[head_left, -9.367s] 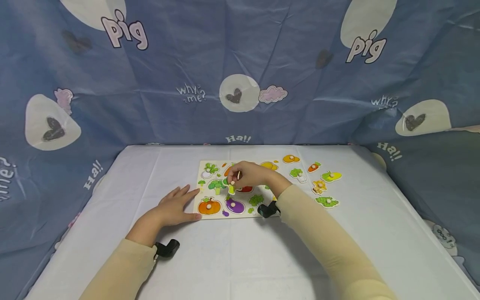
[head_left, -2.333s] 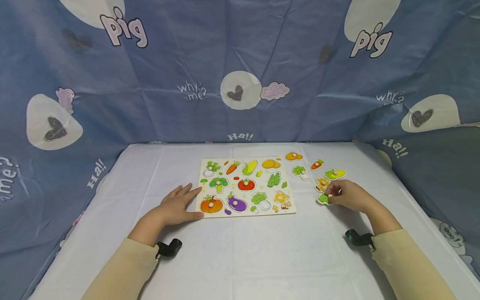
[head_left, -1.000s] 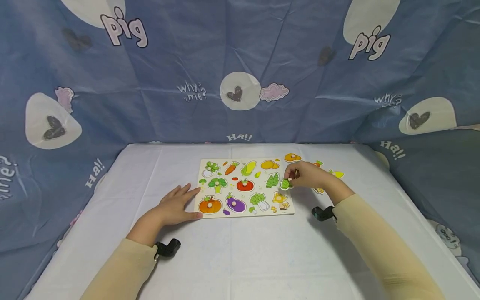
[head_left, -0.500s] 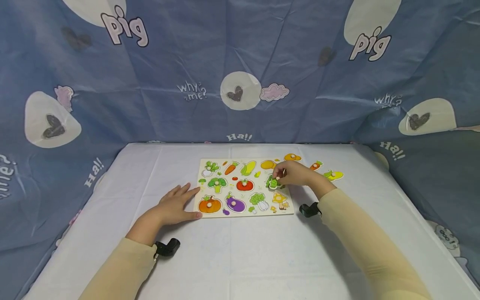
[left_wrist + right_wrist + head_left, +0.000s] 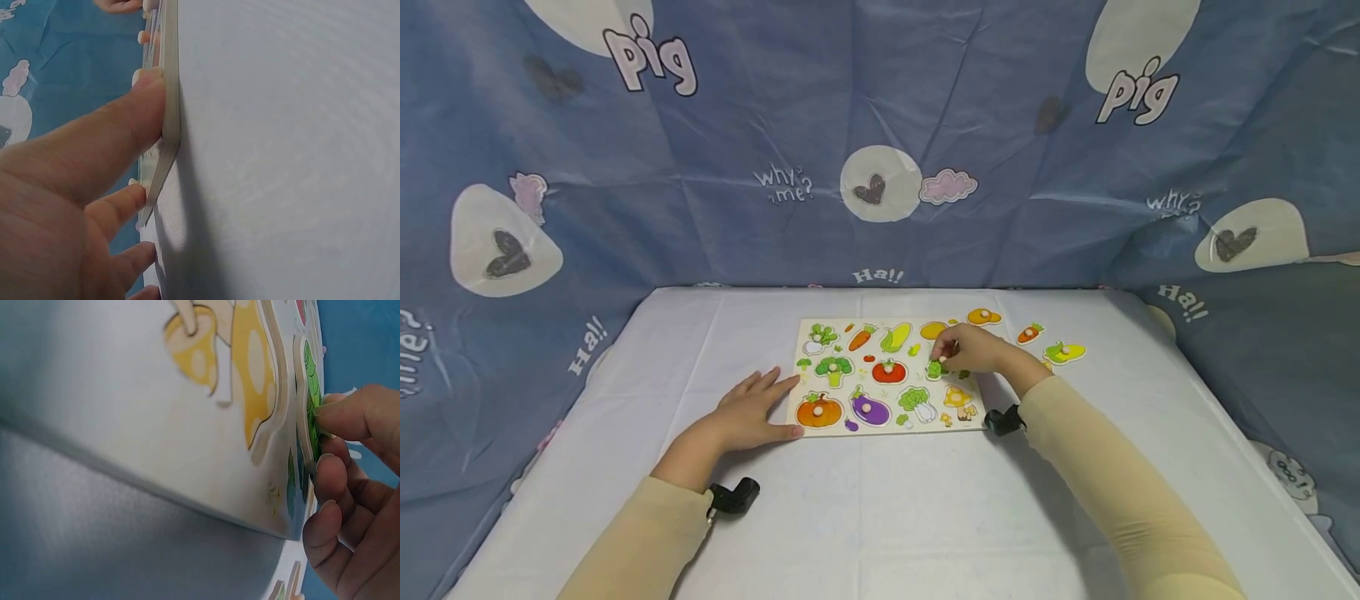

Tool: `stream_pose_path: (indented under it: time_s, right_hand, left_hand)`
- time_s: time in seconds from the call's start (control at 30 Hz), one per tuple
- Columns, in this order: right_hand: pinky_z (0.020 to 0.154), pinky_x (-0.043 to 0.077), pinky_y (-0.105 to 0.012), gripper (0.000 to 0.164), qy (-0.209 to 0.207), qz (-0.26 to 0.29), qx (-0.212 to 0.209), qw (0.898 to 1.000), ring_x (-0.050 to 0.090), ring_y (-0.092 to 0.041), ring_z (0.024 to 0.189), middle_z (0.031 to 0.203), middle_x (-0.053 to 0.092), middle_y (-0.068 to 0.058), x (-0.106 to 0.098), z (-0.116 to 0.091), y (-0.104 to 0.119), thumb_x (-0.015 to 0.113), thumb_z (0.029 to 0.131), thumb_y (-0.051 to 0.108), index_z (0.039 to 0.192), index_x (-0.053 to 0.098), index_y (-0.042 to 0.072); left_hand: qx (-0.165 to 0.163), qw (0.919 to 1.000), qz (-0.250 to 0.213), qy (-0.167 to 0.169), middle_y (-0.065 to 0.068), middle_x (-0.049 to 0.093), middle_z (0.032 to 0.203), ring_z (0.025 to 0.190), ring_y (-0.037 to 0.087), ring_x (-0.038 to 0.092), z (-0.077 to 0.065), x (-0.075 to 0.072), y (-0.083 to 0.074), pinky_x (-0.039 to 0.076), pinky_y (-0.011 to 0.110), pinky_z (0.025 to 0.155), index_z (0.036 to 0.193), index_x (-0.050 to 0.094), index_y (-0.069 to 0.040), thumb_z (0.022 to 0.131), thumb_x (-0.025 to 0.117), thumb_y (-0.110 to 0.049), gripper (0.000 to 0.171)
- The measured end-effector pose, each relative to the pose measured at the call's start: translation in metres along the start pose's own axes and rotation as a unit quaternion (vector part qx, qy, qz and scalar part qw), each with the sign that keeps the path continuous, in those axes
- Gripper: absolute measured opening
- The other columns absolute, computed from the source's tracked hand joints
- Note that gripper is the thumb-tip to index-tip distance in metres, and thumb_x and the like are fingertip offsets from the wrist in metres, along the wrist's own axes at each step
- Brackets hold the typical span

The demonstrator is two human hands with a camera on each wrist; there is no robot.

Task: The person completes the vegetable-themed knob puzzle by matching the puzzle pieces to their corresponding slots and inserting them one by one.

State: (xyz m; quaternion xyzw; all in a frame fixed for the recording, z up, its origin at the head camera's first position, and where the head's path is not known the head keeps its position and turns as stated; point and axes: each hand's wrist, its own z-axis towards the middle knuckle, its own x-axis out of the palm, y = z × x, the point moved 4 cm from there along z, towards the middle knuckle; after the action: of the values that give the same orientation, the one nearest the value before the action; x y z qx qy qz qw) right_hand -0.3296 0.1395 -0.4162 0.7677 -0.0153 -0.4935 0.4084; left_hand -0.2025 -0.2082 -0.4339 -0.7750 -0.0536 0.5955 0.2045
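Observation:
My right hand [image 5: 973, 348] pinches a green vegetable puzzle piece [image 5: 935, 369] over the right part of a wooden vegetable puzzle board [image 5: 883, 427]. In the right wrist view the green piece [image 5: 310, 394] lies at a slight angle against the board, and thumb and fingers hold it near its knob. My left hand [image 5: 748, 414] is spread at the board's left edge. Its thumb touches the front corner, as the left wrist view shows. Knobbed pieces sit in the board: a pumpkin [image 5: 818, 411], an eggplant [image 5: 870, 407], a broccoli [image 5: 834, 369] and a tomato [image 5: 889, 371], among others.
To the right of the board lie loose pieces: a potato [image 5: 983, 317], a carrot [image 5: 1030, 333] and a corn [image 5: 1064, 353]. Others are hidden behind my right hand and forearm. A white cloth [image 5: 865, 517] covers the table, with a blue printed curtain [image 5: 880, 100] behind.
My right hand picked the green piece up from the right of the board and brought it left over the board, shifting slightly further left in the last half second. My left hand stays put.

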Motion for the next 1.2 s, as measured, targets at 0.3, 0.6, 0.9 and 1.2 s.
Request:
stream_pose_path:
  time_s: [0.3,0.6,0.9,1.2]
  right_hand:
    - [0.069,0.048,-0.029,0.01,-0.004,0.001,0.011,1.0,0.053,-0.018,0.081,0.088,0.062,-0.003,0.0015,0.0024,-0.0022,0.068,0.09,0.001,0.095,0.071,0.009]
    - [0.068,0.048,-0.029,0.009,-0.004,0.001,0.029,1.0,0.053,-0.018,0.08,0.089,0.062,-0.004,0.001,0.0008,-0.0028,0.067,0.091,0.002,0.095,0.071,0.009]
    - [0.068,0.045,-0.029,0.012,0.001,-0.003,0.038,0.999,0.052,-0.018,0.079,0.087,0.062,-0.004,-0.0003,0.0005,-0.0058,0.065,0.091,0.0,0.096,0.072,0.01]
    - [0.072,0.049,-0.029,0.011,0.008,-0.007,0.024,1.0,0.055,-0.017,0.081,0.09,0.063,-0.004,-0.0016,-0.0043,-0.0024,0.065,0.093,0.002,0.099,0.072,0.008]
  left_hand:
    - [0.002,1.0,0.0,0.0,0.024,0.021,0.162,0.146,0.053,0.014,0.0003,0.0,0.0013,0.014,0.073,0.111,0.156,0.036,-0.014,0.083,0.071,-0.062,0.094]
    - [0.002,1.0,0.0,-0.001,0.025,0.021,0.162,0.146,0.053,0.014,0.0004,0.0006,0.0015,0.014,0.073,0.111,0.156,0.037,-0.014,0.083,0.071,-0.062,0.094]
    - [0.002,1.0,-0.002,-0.002,0.025,0.021,0.162,0.146,0.053,0.014,-0.0004,-0.001,-0.0002,0.014,0.074,0.111,0.156,0.037,-0.013,0.083,0.071,-0.062,0.094]
    - [0.0,1.0,-0.001,-0.001,0.025,0.021,0.162,0.146,0.053,0.014,-0.0002,0.0003,0.0,0.014,0.073,0.111,0.156,0.037,-0.014,0.082,0.071,-0.062,0.094]
